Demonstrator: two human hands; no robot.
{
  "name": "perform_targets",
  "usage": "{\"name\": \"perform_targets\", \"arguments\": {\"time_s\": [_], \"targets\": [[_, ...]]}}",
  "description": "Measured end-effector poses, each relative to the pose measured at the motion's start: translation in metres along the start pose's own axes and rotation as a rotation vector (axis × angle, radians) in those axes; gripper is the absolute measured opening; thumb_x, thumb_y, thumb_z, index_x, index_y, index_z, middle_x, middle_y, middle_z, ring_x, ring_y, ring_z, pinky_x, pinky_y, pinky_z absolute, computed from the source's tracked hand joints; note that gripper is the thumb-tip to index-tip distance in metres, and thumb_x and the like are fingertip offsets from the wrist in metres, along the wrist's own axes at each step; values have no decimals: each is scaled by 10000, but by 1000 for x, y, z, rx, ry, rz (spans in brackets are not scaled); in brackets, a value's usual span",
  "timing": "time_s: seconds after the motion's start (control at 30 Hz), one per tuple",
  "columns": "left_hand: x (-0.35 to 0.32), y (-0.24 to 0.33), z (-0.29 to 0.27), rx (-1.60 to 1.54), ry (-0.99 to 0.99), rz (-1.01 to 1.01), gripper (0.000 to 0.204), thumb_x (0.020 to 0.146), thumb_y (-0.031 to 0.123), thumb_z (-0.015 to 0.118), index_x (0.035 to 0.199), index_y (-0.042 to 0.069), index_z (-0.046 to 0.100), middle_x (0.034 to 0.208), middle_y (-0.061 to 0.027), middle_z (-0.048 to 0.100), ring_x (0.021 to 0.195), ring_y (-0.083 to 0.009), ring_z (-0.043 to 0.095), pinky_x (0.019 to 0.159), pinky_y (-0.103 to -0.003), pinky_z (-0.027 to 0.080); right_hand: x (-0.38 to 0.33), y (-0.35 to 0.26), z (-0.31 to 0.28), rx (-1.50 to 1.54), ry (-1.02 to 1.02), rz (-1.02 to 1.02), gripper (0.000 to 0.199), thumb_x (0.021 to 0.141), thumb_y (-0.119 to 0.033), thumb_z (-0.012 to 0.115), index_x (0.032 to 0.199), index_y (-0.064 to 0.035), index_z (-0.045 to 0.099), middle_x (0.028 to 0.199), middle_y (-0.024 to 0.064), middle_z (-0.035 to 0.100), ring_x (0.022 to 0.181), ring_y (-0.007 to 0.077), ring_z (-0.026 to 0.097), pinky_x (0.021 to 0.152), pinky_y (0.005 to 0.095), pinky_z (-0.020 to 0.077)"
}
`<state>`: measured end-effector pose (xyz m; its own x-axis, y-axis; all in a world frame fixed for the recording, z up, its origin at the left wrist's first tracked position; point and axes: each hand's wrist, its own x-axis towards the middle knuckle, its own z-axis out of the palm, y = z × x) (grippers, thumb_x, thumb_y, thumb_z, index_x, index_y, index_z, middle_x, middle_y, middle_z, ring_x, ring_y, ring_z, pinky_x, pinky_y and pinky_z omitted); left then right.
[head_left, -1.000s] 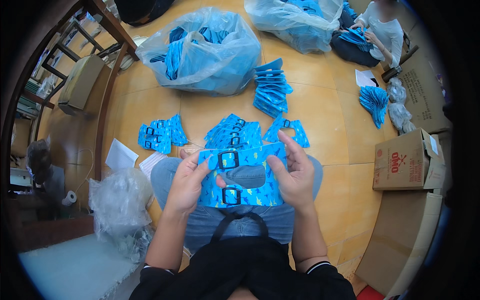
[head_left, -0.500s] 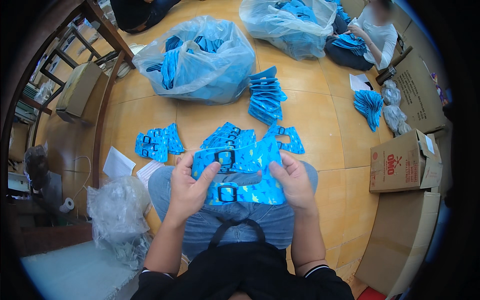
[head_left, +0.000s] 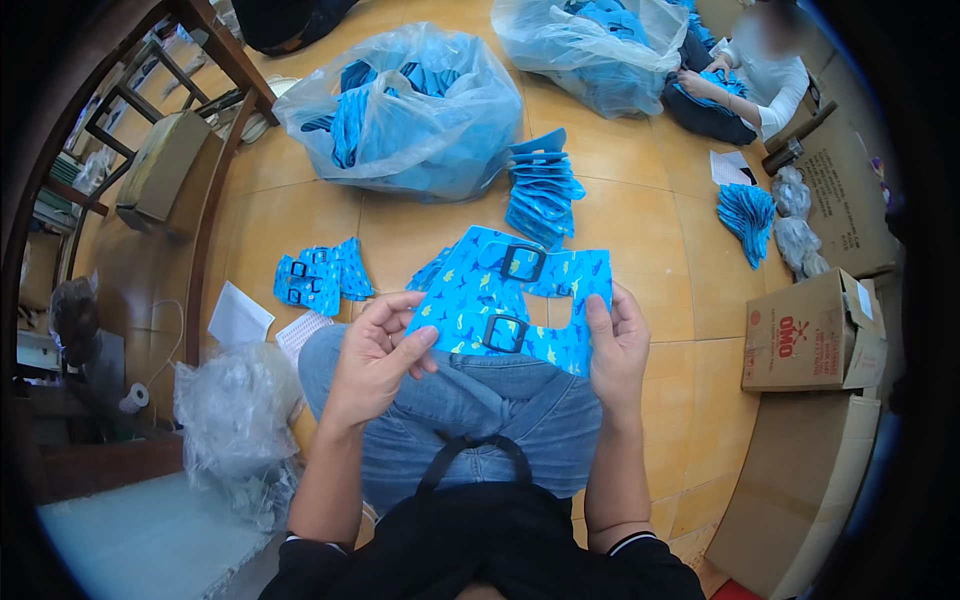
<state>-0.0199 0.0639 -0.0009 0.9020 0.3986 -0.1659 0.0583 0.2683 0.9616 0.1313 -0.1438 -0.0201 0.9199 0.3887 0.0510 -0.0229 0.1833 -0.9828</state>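
Looking down on a blue card (head_left: 470, 290) with a small yellow and dark blue print, held up beyond the lap, face toward the viewer and tilted, with the lower edge sloping down to the right. Fitted with two black buckles (head_left: 523, 263), one above the other, and cut through by an opening to the right of them. Gripped at both ends, narrowly. Pinched at the left edge by the left hand (head_left: 378, 360), with thumb across the lower corner, index finger reaching to the edge above, other fingers curled toward the palm. Pinched at the right edge by the right hand (head_left: 620, 345), with thumb upright on the face, fingers bent behind, palm turned inward. Reached by two bare forearms, well apart, rising from black sleeves (head_left: 640, 565) at the lower edge of view. Below, blue jeans (head_left: 480, 390) with knees spread. Just past the card, partly hidden by it, a stack (head_left: 431, 271) of blue pieces on the tan floor (head_left: 660, 420). To the left, a small pile (head_left: 352, 272) with buckles; farther off, a fanned stack (head_left: 545, 195), then two clear bags (head_left: 440, 165) of blue pieces. At upper right, a co-worker (head_left: 780, 85) bent over blue pieces. At right, brown boxes (head_left: 790, 335); at left, papers (head_left: 240, 315) and crumpled plastic (head_left: 235, 410)
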Motion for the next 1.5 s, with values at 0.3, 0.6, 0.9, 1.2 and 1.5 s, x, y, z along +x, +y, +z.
{"name": "perform_targets", "arguments": {"time_s": [0.3,0.6,0.9,1.2,1.5], "targets": [[3,-10,-3,-181,127,46,204,965,143,536,1123,24,486,911,-98,649,669,-163,667,507,-223,482,-9,-14,8,59,-169,187,331,921,-155,630,1194,4,531,844,-13,625,672,20,549,571,180,448],[0,-8,7,-119,143,30,354,994,193,450,1299,18,414,949,-116,666,718,-211,696,511,-236,507,-8,-6,11,5,-51,222,208,956,-181,577,1107,-41,554,768,-36,588,516,-17,469,398,146,360],[-8,-2,10,-23,52,119,540,959,99,511,1443,-10,297,1141,-136,613,885,-162,672,661,-222,517,-8,-11,14,48,-24,196,255,951,-183,586,1153,-30,557,791,-32,605,520,-20,465,404,147,348],[-4,-3,19,-13,81,217,751,813,-7,706,1442,-20,296,1255,-104,553,1056,-135,586,852,-274,502,-12,-15,14,67,-52,253,502,907,-176,649,1347,-26,458,911,-8,638,588,-20,502,433,133,373],[-4,-6,7,70,67,188,735,841,-5,674,1458,-14,276,1295,-115,522,1074,-150,577,893,-293,482,-11,-19,3,-14,-131,267,580,899,-182,643,1395,-8,396,882,4,610,581,27,507,482,166,405]]}}
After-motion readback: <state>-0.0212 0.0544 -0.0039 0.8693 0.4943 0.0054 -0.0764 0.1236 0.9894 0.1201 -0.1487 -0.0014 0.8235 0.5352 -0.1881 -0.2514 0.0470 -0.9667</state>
